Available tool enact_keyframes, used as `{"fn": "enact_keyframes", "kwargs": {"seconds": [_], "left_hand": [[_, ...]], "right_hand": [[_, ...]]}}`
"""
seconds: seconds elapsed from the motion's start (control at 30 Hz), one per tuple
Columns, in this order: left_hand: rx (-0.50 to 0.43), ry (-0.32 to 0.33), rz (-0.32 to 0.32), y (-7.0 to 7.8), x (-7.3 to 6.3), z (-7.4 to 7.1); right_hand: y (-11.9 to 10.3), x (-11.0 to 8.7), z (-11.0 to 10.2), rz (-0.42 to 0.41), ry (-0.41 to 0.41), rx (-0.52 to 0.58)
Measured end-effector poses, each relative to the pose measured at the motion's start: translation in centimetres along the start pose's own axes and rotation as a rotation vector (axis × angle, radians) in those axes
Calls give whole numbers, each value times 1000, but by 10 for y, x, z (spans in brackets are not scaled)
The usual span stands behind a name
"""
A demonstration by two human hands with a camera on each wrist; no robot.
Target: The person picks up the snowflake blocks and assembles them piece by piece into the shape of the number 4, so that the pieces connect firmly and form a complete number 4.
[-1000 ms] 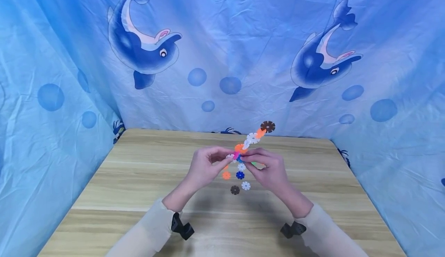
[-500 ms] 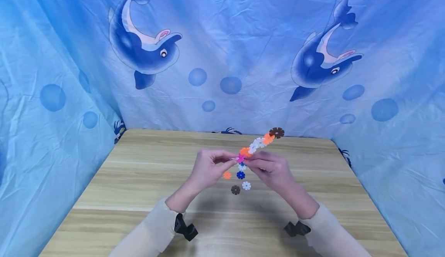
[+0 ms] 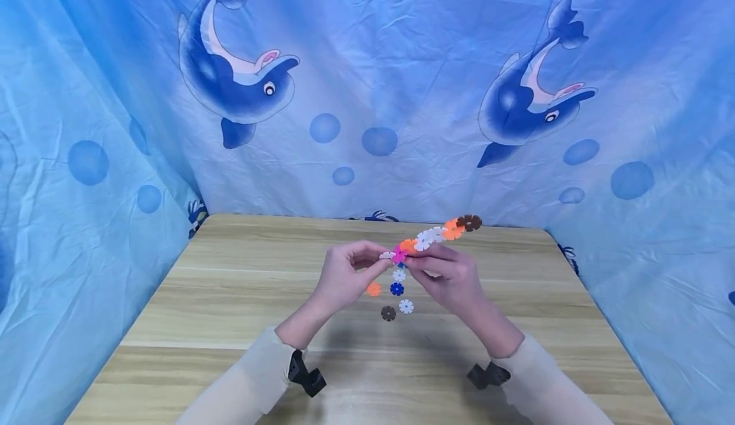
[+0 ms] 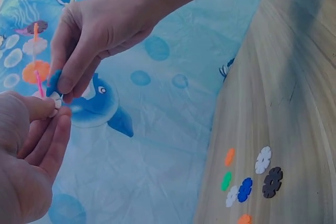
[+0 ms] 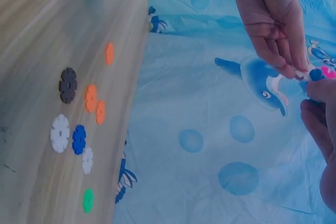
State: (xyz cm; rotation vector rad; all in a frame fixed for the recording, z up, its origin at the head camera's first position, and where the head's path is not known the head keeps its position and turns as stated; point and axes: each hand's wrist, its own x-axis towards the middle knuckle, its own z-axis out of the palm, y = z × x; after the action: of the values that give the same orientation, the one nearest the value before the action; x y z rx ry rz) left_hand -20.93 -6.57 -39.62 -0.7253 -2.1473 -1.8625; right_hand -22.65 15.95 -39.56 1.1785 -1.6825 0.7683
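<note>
A chain of interlocking snowflake discs is held up above the table between both hands. From its brown end disc (image 3: pixel 469 223) it runs down through an orange disc (image 3: pixel 453 229), white discs (image 3: pixel 423 240) and another orange disc (image 3: pixel 408 246) to a pink disc (image 3: pixel 399 256). My left hand (image 3: pixel 343 278) pinches a white disc (image 3: pixel 387 255) beside the pink one. Between thumb and fingers, my right hand (image 3: pixel 450 278) pinches a blue disc (image 4: pixel 54 82), mostly covered by its fingertips in the head view. Whether the white and blue discs are slotted together I cannot tell.
Loose discs lie on the wooden table (image 3: pixel 230 323) below the hands: brown (image 3: pixel 388 313), white (image 3: pixel 406 306), dark blue (image 3: pixel 397 289), orange (image 3: pixel 374 289) and green (image 5: pixel 88 200), among several. A blue dolphin-print curtain (image 3: pixel 367 93) surrounds the table's back and sides.
The chain's brown end has swung right and downward, so the chain lies flatter. Both hands have shifted slightly right, still pinching the discs. The loose discs have stayed in place.
</note>
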Motion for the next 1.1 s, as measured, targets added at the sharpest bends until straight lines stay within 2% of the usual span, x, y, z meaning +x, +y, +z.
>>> {"fn": "enact_keyframes", "kwargs": {"seconds": [0.13, 0.27, 0.37, 0.47, 0.6, 0.7, 0.83, 0.97, 1.1], "left_hand": [[-4, 26, -25, 0, 0, -3], [-27, 65, -55, 0, 1, -9], [-49, 86, -64, 0, 2, -13], [-60, 81, -63, 0, 1, -17], [-71, 70, -60, -1, -1, -20], [-77, 71, -55, -2, -2, -21], [-82, 68, -50, -2, -3, -20], [-86, 67, -41, -2, -3, -21], [-90, 65, -35, -2, -3, -20]], "right_hand": [[5, -2, -4, 115, -73, -22], [16, -7, -9, 311, -194, -61], [26, -15, -12, 493, -338, -102], [35, -26, -13, 669, -516, -147], [47, -43, -10, 823, -696, -171], [58, -57, -6, 889, -758, -179], [70, -72, -2, 956, -786, -177], [79, -85, 3, 934, -797, -183], [84, -96, 8, 916, -875, -218]]}}
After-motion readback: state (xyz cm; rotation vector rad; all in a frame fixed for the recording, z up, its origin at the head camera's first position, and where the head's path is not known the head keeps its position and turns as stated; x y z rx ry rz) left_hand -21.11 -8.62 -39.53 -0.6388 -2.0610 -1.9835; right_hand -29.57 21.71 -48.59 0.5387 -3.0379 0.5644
